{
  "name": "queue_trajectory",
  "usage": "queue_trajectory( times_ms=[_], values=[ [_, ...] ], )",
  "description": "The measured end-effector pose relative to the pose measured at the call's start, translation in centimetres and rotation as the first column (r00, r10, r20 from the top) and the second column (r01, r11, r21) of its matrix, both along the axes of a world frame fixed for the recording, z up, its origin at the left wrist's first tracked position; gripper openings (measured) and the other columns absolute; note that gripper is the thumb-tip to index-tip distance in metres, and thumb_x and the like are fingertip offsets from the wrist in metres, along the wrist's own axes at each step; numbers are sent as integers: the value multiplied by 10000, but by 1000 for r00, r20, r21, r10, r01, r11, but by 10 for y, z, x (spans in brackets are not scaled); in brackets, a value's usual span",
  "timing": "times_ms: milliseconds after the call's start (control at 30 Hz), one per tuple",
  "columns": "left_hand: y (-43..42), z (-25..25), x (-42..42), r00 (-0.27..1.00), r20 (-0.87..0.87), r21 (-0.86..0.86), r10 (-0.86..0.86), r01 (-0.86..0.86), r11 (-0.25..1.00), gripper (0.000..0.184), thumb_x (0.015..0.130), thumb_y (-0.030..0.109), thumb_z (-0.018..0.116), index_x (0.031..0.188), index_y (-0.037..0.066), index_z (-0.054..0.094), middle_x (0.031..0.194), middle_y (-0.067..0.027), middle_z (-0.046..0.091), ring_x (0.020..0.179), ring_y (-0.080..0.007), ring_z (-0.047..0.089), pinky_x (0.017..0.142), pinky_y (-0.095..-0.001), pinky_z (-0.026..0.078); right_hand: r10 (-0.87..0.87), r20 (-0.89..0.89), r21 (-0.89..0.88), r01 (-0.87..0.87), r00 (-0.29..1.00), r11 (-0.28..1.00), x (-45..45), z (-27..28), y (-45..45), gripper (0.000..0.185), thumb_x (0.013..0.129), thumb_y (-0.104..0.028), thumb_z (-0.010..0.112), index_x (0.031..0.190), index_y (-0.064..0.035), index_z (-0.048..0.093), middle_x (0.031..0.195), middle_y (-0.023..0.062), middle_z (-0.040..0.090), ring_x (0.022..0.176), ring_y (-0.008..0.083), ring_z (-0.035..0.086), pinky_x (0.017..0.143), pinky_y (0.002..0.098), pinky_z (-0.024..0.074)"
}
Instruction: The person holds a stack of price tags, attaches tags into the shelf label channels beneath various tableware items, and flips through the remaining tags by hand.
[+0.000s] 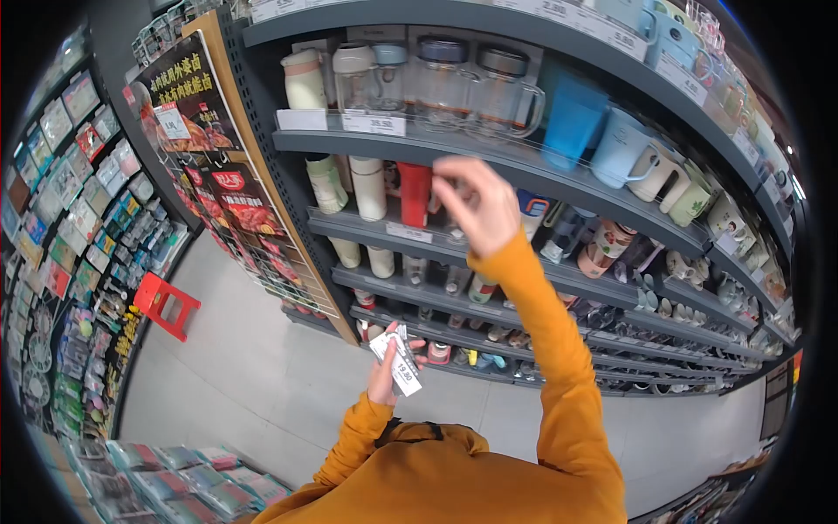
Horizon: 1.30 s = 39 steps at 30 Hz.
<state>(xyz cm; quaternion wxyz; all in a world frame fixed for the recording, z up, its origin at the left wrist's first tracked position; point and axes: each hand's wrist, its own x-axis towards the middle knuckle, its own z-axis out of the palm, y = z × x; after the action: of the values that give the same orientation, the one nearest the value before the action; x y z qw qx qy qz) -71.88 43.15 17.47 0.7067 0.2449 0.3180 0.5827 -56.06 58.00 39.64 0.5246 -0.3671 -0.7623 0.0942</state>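
My left hand [383,374] is closed around white price labels [401,370], the front one reading 19.80. It is low, in front of the bottom shelves. My right hand [480,206] is raised in front of a middle shelf, just right of a red cup or bottle [414,194]. Its thumb and index finger are curved, with a gap between them and nothing visible inside. The other fingers are partly hidden. Left of the red item stand a white bottle [368,188] and a pale green bottle [326,184]. A price label [408,233] sits on the shelf edge below.
The shelf above carries glass mugs [500,86], a blue pitcher [573,118] and a light blue mug [621,147]. A poster panel [188,109] covers the shelf's left end. A red stool [166,304] stands on the aisle floor. Packaged goods [179,476] are at lower left.
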Motion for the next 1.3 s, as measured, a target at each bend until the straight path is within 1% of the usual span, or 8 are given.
queue_trajectory(
  times_ms=[167, 233, 500, 633, 733, 833, 1100, 1300],
  values=[
    [16, -30, -68, 995, -23, -79, -96, 94, 992, 446, 1000, 386, 387, 1292, 49, 383, 1229, -196, 573, 822, -219, 637, 709, -318, 539, -430, 226, 202, 390, 874, 899, -60, 25, 95, 302, 870, -326, 604, 1064, -102, 663, 952, 102, 682, 773, 269, 678, 723, 368, 526],
    [19, -34, -88, 992, -45, -116, -119, 113, 987, 449, 996, 389, 399, 1287, 47, 407, 1174, -175, 596, 803, -207, 630, 707, -309, 538, -314, 347, -162, 386, 884, 908, -73, 45, 91, 274, 872, -334, 604, 992, -105, 696, 752, 93, 691, 622, 220, 678, 657, 343, 529],
    [49, -39, -112, 998, 59, -210, -27, 39, 977, 419, 965, 329, 512, 1264, 38, 480, 835, -39, 550, 686, -141, 570, 640, -284, 497, -179, -249, -144, 147, 952, 979, -73, 37, 68, 207, 854, -192, 679, 947, -7, 684, 831, 57, 689, 500, 94, 599, 494, 216, 447],
    [65, -45, -108, 998, 64, -223, 1, 13, 975, 414, 957, 373, 522, 1201, 40, 504, 793, -29, 537, 618, -126, 522, 575, -266, 452, -92, -442, -318, -60, 892, 946, -79, -62, 0, 129, 883, -120, 642, 931, -2, 664, 731, 36, 619, 505, 68, 534, 431, 207, 411],
    [73, -47, -98, 997, 43, -254, 65, -52, 966, 455, 951, 466, 489, 1093, 36, 540, 760, -31, 546, 615, -122, 525, 538, -251, 435, -252, -527, -710, -258, 812, 655, -102, -193, -57, 154, 882, -179, 663, 805, -49, 636, 682, 5, 603, 478, 52, 516, 403, 199, 379],
    [72, -71, -89, 997, -36, -351, 69, -77, 933, 494, 950, 507, 461, 1053, 36, 565, 842, -38, 602, 714, -127, 583, 608, -256, 471, -400, -435, -868, -259, 807, 423, -129, -267, -104, 190, 855, -235, 701, 815, -57, 648, 624, -9, 604, 476, 43, 500, 416, 195, 353],
    [51, -110, -116, 988, -156, -340, 24, -77, 937, 340, 919, 273, 606, 1143, 27, 540, 967, -93, 640, 749, -150, 618, 642, -272, 508, -332, -14, -747, 211, 943, 631, -111, -321, -36, 322, 849, -391, 658, 883, -72, 670, 686, 70, 663, 613, 199, 651, 557, 356, 467],
    [29, -95, -150, 996, -76, -391, -43, 10, 921, 434, 945, 294, 549, 1255, 16, 427, 1160, -177, 608, 899, -251, 639, 754, -348, 549, -199, 546, -621, 553, 814, 555, -128, -413, 100, 507, 839, -375, 642, 1295, -209, 497, 801, 60, 701, 895, 305, 652, 777, 433, 498]
  ],
)
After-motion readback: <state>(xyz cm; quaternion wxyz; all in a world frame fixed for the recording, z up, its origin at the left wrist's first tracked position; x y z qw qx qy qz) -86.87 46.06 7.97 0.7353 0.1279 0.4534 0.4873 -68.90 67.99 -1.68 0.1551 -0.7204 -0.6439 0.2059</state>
